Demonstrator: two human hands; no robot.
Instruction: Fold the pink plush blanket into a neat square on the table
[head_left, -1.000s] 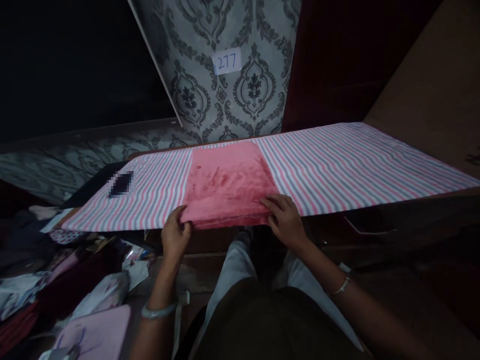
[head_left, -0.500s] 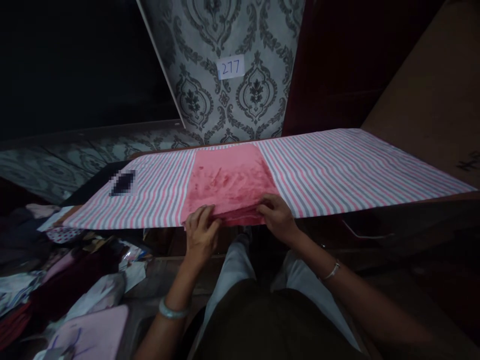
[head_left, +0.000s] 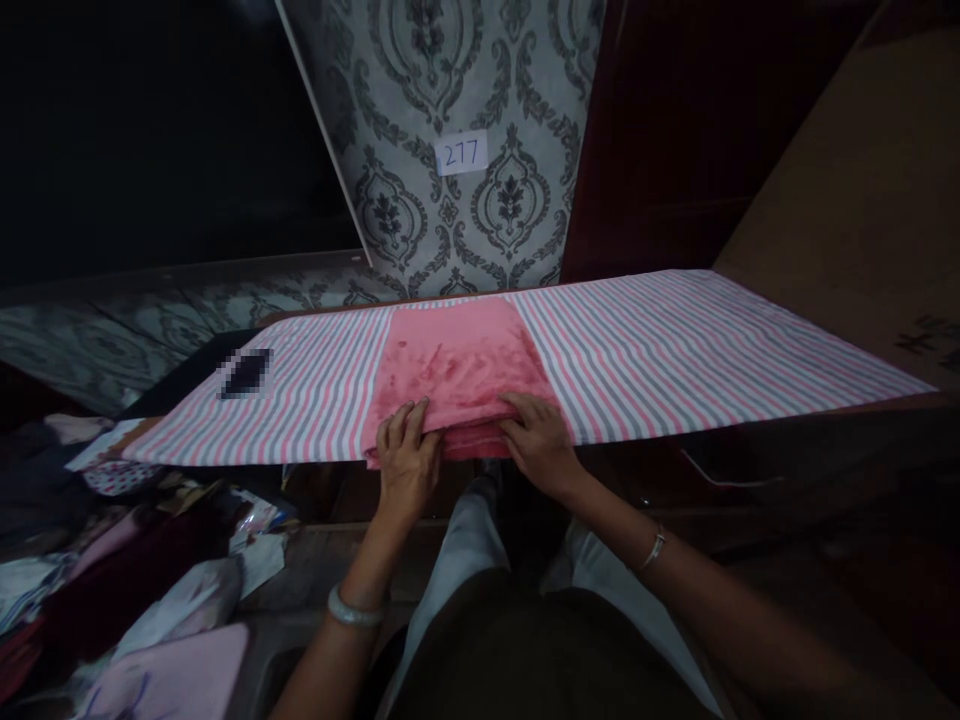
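Note:
A folded pink plush cloth [head_left: 457, 350] lies on a striped cover, its layers showing along the near edge. My left hand [head_left: 409, 460] grips that edge at its left corner, fingers on top and thumb toward the middle. At the right part of the same edge, my right hand [head_left: 536, 440] pinches the layers, with its fingers over the top and its thumb at the front. Beneath the pink cloth spreads the pink, grey and white striped cover [head_left: 660, 350]. Whether the cloth is a towel or a garment cannot be made out.
A blurred-out dark object [head_left: 246, 373] lies on the cover's left side. Behind stand patterned wallpaper with a paper label [head_left: 461, 152] and a large dark screen [head_left: 165, 130]. Piled clothes [head_left: 135, 560] and a pink board-like item [head_left: 172, 675] are at lower left. A cardboard panel [head_left: 847, 200] rises at right.
My right hand has slid slightly left along the near edge, its fingers now lying flatter over the cloth. My left hand still holds the left corner. The view has tilted slightly.

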